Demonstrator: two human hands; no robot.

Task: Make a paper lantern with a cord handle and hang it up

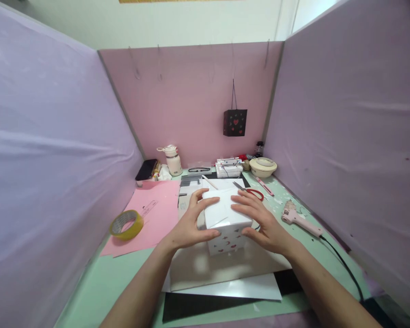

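Observation:
A white paper box (228,212) stands upright in front of me, its front pierced with small hearts, a moon and other shapes backed in red. My left hand (197,218) curves round its left side, with fingertips on the top and the thumb at the front edge. On the opposite side my right hand (259,221) grips it the same way, fingers over the top and thumb at the front. Beneath the box lies a beige board (198,271). Just behind my right hand are red-handled scissors (255,194).
Left: a tape roll (126,224) on pink paper (157,228). Right: a glue gun (302,221) with a cord, and a pink cutter (264,186). At the back: a bottle (173,161), markers (228,168) and a lidded bowl (263,167). A black lantern (235,123) hangs above.

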